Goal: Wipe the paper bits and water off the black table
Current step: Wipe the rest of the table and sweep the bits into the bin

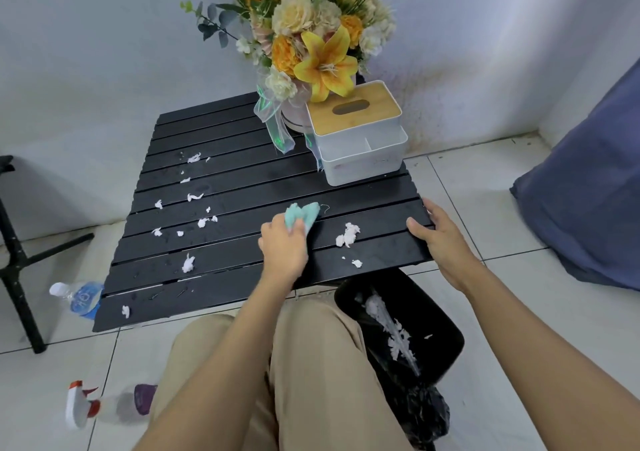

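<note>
The table (242,180) is right in front of me: paper bits (188,263) mostly on its left half, tissue box (358,132) and flowers (311,35) on its far right corner, bin (445,345) by its near right corner, my left hand (284,246) with the cloth (304,213) mid-table, right hand (446,242) on its right edge.

The single head-worn camera looks forward and steeply down from above the seated person's knees (311,364), close over the black slatted surface (242,187), facing the wall (86,52) behind.
</note>
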